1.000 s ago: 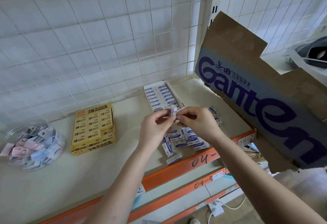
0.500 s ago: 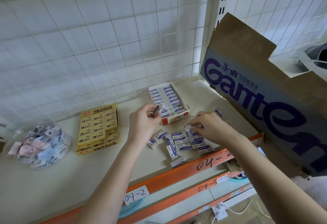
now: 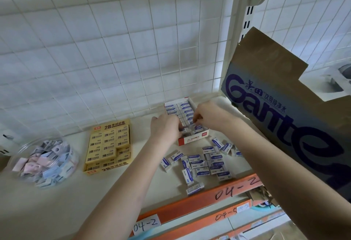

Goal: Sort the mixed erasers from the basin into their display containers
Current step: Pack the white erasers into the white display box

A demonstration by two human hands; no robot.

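A white display box with a red front [image 3: 192, 138] stands at the back of the shelf, holding rows of blue-and-white erasers [image 3: 185, 109]. Both hands meet over its near end. My left hand [image 3: 164, 128] curls its fingers down into the box on a blue-and-white eraser. My right hand [image 3: 209, 116] pinches another one at its fingertips, just above the rows. In front of the box lies a loose pile of the same erasers [image 3: 206, 162]. What the fingers hide inside the box I cannot make out.
A yellow box of 2B erasers [image 3: 107, 144] lies to the left. A clear bowl [image 3: 26, 145] with several pastel erasers stands at far left. A large cardboard carton [image 3: 288, 118] leans in on the right. The orange shelf edge [image 3: 190, 201] runs along the front.
My left hand carried its eraser from the middle of the shelf to the box. My right hand left the loose pile and rose to the box beside it.
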